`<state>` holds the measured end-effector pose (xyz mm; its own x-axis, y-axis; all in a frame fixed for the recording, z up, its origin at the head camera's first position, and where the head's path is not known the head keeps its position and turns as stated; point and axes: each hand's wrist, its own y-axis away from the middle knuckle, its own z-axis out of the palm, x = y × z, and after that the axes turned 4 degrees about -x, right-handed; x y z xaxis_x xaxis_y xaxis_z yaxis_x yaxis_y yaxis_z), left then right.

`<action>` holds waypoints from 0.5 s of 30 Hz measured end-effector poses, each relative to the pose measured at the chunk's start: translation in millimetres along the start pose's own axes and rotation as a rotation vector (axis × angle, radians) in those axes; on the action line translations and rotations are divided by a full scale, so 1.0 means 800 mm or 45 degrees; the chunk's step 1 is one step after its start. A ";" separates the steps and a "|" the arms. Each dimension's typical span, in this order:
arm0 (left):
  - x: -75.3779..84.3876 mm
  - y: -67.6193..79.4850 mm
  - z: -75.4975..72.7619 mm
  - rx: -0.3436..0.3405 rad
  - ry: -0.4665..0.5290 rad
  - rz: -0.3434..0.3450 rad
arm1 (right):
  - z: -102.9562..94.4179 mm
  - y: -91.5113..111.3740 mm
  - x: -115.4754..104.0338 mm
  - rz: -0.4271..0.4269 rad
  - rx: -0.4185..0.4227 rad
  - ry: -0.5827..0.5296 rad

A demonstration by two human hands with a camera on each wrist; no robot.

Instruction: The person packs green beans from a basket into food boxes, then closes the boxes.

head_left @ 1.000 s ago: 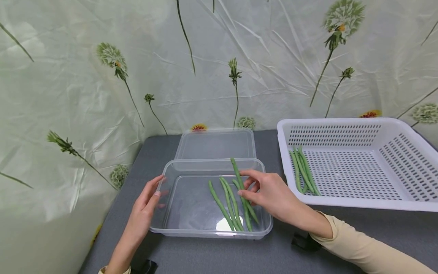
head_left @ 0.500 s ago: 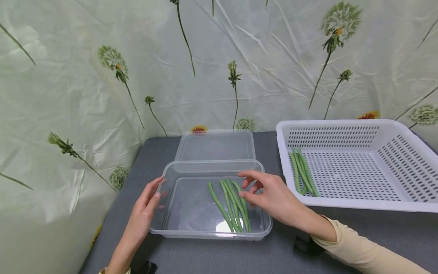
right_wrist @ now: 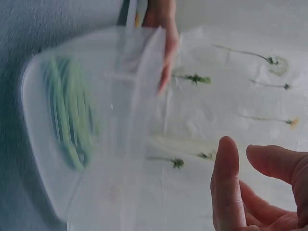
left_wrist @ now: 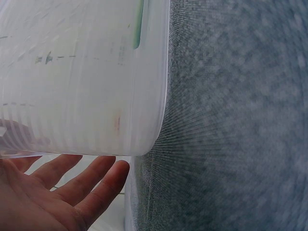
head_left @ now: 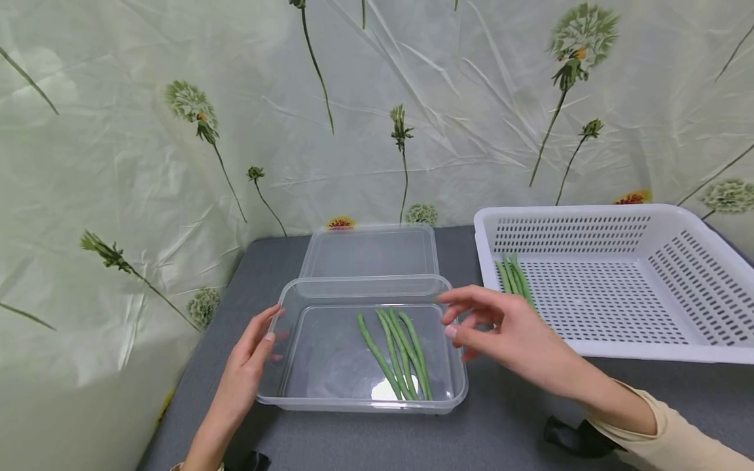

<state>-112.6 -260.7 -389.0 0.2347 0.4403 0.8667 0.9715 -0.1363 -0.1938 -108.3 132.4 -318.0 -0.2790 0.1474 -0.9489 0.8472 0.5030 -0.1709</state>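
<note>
A clear plastic container (head_left: 330, 402) stands on the grey cloth with several green beans (head_left: 417, 350) lying lengthwise in its right half. My left hand (head_left: 243, 363) rests against the container's left wall; in the left wrist view its fingers (left_wrist: 98, 192) extend fairly straight beside the plastic. Over the container's right rim hovers my right hand (head_left: 518, 333), fingers bent loosely and holding nothing. Thumb and index fingertips stand apart in the right wrist view. To the right, a white perforated basket (head_left: 595, 350) holds more green beans (head_left: 514, 271), partly hidden behind the right hand.
Behind the container lies a clear flat lid (head_left: 371, 252). A flower-printed sheet (head_left: 353, 163) rises at the back and left of the grey table surface (head_left: 377, 445). The basket's near rim stands close behind the right hand.
My right hand let go of a green bean, which dropped among the others in the container. It then moved right, toward the basket. The left hand stayed at the container's left side.
</note>
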 end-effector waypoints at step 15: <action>-0.003 -0.002 0.002 0.001 0.003 -0.004 | -0.096 0.023 -0.023 0.045 0.053 0.405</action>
<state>-114.5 -260.3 -391.5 0.2315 0.4388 0.8682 0.9723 -0.1345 -0.1913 -122.6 204.3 -283.3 -0.3706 0.4267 -0.8250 0.8748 0.4587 -0.1558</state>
